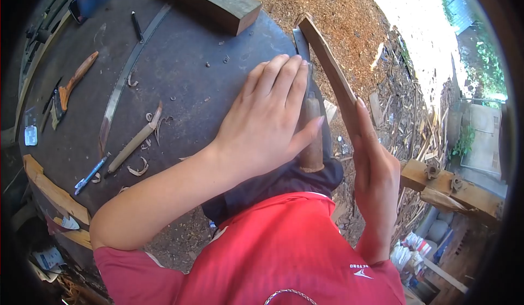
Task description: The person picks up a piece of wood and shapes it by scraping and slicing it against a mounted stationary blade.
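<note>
My left hand (273, 103) lies over a chisel-like tool (312, 146) at the right edge of the dark round table; its wooden handle shows beneath my thumb and its metal blade (301, 43) sticks out past my fingertips. My right hand (375, 168) holds a long, thin, slightly curved wooden piece (333, 70) upright beside the tool. The top end of that piece is near the blade tip. My fingers lie along its lower part, and its bottom end is hidden by my hand.
On the table (185, 81) are a wooden block (213, 2), a long curved blade (123, 75), a wood-handled tool (131, 149), a blue pen (91, 175), a black pen (137, 26), an orange-brown handle (79, 75) and shavings. Wood chips cover the ground (338, 10). A timber beam (453, 185) stands right.
</note>
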{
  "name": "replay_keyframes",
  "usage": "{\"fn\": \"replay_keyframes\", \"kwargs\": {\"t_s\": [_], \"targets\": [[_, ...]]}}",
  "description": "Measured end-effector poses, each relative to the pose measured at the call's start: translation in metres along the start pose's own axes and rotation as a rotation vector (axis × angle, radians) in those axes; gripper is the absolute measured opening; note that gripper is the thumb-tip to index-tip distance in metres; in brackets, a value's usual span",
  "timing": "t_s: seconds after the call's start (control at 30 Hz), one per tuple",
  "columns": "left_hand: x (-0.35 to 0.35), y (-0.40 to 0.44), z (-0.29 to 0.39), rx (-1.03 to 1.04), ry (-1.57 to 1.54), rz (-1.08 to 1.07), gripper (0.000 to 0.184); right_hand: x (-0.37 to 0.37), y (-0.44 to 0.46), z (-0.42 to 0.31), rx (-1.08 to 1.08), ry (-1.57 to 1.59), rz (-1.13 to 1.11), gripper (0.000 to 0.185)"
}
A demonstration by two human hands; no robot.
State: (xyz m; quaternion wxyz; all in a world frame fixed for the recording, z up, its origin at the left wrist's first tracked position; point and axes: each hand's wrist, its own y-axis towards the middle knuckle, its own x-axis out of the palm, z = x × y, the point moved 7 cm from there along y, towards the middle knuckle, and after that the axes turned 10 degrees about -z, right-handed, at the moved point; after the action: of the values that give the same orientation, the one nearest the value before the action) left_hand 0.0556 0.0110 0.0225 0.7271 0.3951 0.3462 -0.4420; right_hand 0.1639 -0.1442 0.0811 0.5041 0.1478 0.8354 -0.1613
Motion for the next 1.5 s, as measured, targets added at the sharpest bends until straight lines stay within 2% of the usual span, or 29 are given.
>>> {"fn": "replay_keyframes", "kwargs": {"t_s": [0.13,0.17,0.33,0.43,0.63,0.73,0.77,0.83,0.93,1.03,1.2,1.27,1.37,1.5], "targets": [[0.002,-0.003,0.001,-0.004,0.018,-0.017,0.079,-0.001,0.026,0.001,-0.021,0.041,0.035,0.063],[0.001,-0.001,0.001,-0.003,0.031,-0.008,0.079,0.003,0.030,0.002,-0.108,0.015,0.100,0.062],[0.002,0.000,0.000,-0.003,0.045,-0.015,0.079,0.012,0.072,0.001,-0.096,-0.041,0.064,0.059],[0.002,-0.002,0.000,-0.002,0.038,-0.021,0.078,0.010,0.050,0.002,-0.085,-0.056,0.049,0.059],[0.000,0.001,0.002,-0.008,0.040,-0.045,0.077,-0.033,-0.077,0.043,0.109,0.022,-0.157,0.057],[0.000,0.000,0.003,0.000,0.072,-0.060,0.076,-0.028,-0.082,0.076,0.457,0.506,-0.071,0.056],[0.001,0.000,0.003,0.001,0.078,-0.065,0.076,-0.027,-0.074,0.076,0.489,0.595,-0.067,0.060],[0.000,0.000,0.003,0.004,0.092,-0.065,0.076,-0.018,-0.049,0.065,0.304,0.599,0.034,0.066],[-0.001,-0.001,0.004,0.009,0.099,-0.063,0.076,-0.003,-0.018,0.065,0.211,0.637,0.036,0.073],[0.000,-0.001,0.002,0.013,0.073,-0.066,0.077,0.004,0.008,0.057,0.210,0.601,-0.006,0.065],[0.001,-0.002,0.001,0.004,0.051,-0.062,0.080,0.007,0.033,0.041,0.026,0.349,0.037,0.056],[0.001,-0.002,0.000,0.000,0.030,-0.058,0.080,0.003,0.040,0.030,0.007,0.182,0.002,0.056],[0.001,-0.001,0.000,-0.004,0.023,-0.054,0.080,0.006,0.046,0.026,-0.019,0.102,0.001,0.052],[0.001,-0.001,-0.001,-0.012,0.007,-0.057,0.081,0.017,0.060,0.027,0.020,0.122,-0.062,0.052]]}}
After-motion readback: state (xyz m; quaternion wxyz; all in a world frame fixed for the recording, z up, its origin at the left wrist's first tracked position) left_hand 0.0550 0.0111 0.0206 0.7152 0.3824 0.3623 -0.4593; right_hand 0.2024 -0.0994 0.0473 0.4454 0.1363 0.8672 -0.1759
